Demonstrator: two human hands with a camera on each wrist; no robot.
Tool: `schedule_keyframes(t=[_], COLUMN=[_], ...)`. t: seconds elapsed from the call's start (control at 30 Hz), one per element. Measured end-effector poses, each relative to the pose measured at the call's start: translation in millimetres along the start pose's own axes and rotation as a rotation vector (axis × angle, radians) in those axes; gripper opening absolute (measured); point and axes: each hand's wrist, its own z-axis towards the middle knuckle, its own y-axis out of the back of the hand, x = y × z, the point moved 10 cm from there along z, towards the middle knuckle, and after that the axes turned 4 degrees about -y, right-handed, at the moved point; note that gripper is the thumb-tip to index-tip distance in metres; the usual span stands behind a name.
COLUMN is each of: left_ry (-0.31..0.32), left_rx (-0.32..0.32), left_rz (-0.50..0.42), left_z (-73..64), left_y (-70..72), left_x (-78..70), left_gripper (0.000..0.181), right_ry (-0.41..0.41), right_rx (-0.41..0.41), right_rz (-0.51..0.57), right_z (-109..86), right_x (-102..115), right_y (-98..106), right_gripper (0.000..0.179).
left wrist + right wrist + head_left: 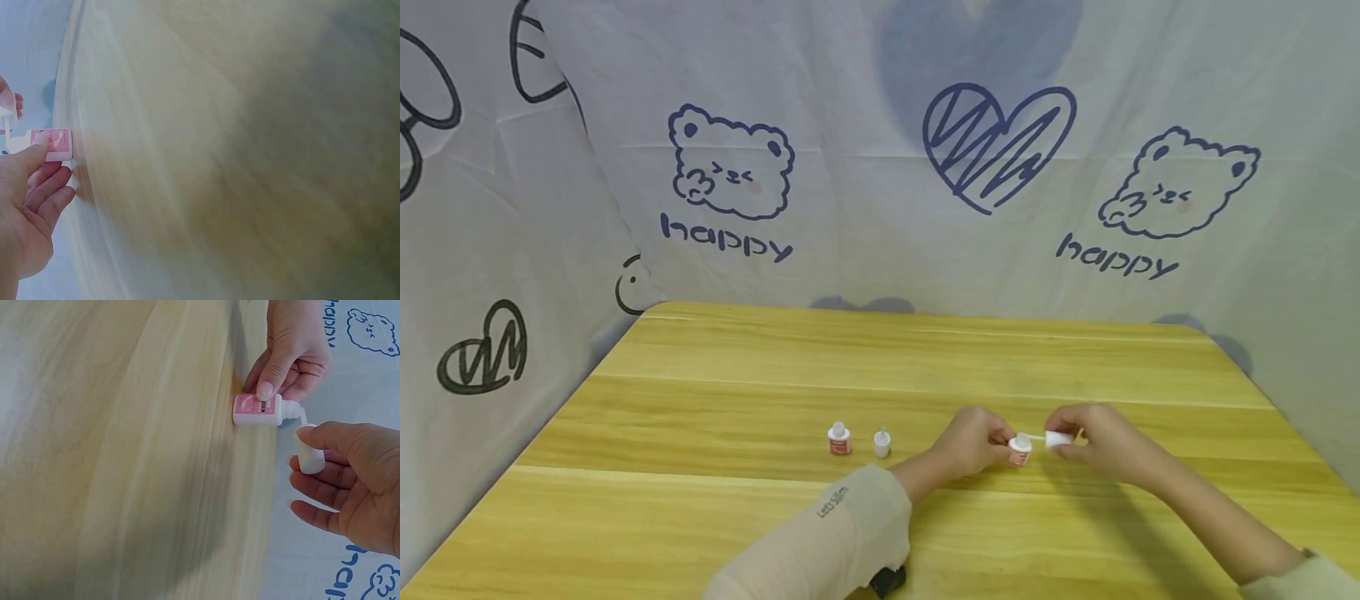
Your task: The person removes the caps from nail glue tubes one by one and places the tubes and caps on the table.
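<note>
My left hand (972, 442) pinches a small white bottle with a pink label (1019, 451) between thumb and fingers; its uncapped neck shows in the right wrist view. Between my right thumb and fingers is a white cap (311, 456), held with its thin white applicator stem (303, 415) pointing at the bottle's mouth. The stem's tip is at the mouth; whether it touches the rim I cannot tell. To the left of my hands stand a second small bottle with a red label (839, 442), its cap off, and another white cap (882, 445) with its stem upward.
A pale wood-grain table (737, 358) lies under everything. Behind it hangs a white cloth (857, 208) with blue bear and heart drawings. A dark object (888, 581) shows under my left sleeve at the near edge.
</note>
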Motion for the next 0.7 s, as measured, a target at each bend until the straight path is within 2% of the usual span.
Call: schedule_keyframes(t=[0.27,0.7], left_ry=[-0.009,-0.025], left_rx=[-0.002,-0.007], left_rz=[-0.002,0.015], left_z=[-0.1,0.2], left_y=[0.2,-0.2], left_x=[0.5,0.6], left_gripper=[0.016,0.017], right_ry=[-0.030,-0.051], right_rx=[-0.011,-0.086], right_rz=[-0.024,0.060], right_z=[-0.8,-8.1], right_x=[-4,-15], right_y=[-1,-2], right_gripper=[0.008,0.011])
